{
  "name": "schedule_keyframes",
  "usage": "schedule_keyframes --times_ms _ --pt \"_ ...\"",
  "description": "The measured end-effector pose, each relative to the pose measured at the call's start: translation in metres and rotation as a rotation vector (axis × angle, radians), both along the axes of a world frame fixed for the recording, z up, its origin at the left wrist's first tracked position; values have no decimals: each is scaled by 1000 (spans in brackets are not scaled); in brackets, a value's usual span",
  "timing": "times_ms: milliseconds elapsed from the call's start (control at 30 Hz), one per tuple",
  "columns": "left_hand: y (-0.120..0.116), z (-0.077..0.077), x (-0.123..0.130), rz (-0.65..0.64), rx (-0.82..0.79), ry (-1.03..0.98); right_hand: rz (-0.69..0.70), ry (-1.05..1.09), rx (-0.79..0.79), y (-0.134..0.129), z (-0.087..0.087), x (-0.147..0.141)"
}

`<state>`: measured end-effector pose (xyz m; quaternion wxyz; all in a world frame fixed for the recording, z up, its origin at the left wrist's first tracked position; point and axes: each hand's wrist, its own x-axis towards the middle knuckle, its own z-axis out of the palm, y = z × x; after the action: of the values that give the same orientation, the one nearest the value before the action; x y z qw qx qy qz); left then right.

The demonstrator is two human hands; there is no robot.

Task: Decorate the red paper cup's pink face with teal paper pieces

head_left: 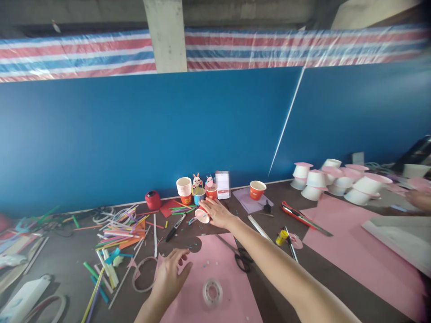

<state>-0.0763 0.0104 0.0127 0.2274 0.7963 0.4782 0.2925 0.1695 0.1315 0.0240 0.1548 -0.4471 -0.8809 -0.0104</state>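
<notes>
My right hand (218,214) reaches forward across the table, its fingers over the side of a small red-and-white paper cup (201,216) that lies tilted, its round end facing me. Just behind it stand a blue paper cup (199,196) and a red one (211,192), each with a small animal-faced figure above it. My left hand (171,273) hovers above the left edge of a pink paper sheet (215,255), fingers loosely bent and apart, holding nothing. A clear tape roll (212,293) and black-handled scissors (243,261) lie on that sheet.
Colored straws (123,229) are heaped at left. A stack of paper cups (184,188) and a red tape-like roll (153,200) stand near the blue wall. A box cutter (303,216), white cup assemblies (314,184) and another person's hand (418,198) are at right.
</notes>
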Motion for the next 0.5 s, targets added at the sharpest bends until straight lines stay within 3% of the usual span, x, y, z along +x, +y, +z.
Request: schedule_keyframes --times_ms 100,233,367,500 --pt "4 4 0 20 -47 -48 -6 208 -48 -3 5 -2" --pt "14 5 4 83 -143 -173 -51 409 -94 -25 26 -3" --pt "25 5 17 147 -250 -429 99 906 -501 -63 42 -6" --pt "30 7 36 126 -356 -736 185 1111 -714 -95 35 -10"
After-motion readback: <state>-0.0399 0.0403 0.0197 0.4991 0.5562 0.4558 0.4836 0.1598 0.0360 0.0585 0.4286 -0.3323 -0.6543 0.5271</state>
